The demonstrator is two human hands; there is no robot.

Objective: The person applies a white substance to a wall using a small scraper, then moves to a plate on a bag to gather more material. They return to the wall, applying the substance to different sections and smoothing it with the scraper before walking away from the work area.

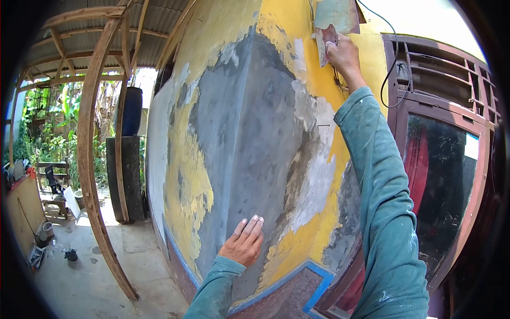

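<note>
My right hand (344, 56) is raised high at the upper right and grips a scraper (322, 45), with reddish-brown and whitish surfaces, against the yellow paint. Its edge meets the wall, though part of the tool is hidden by my fingers. Low on the house wall (265, 117), my left hand (245, 242) rests with fingers stretched out on the grey patch near the corner. Grey plaster covers both sides of that corner, ringed by peeling yellow paint (194, 181) and whitish patches (313, 196).
To the right are a brown-framed window (443, 175) and a loose black cable (396, 53). A greenish panel (337, 16) sits above my right hand. Wooden posts (90, 133), a blue barrel (132, 112) on a dark stand (126, 178), and a concrete floor (114, 271) lie left.
</note>
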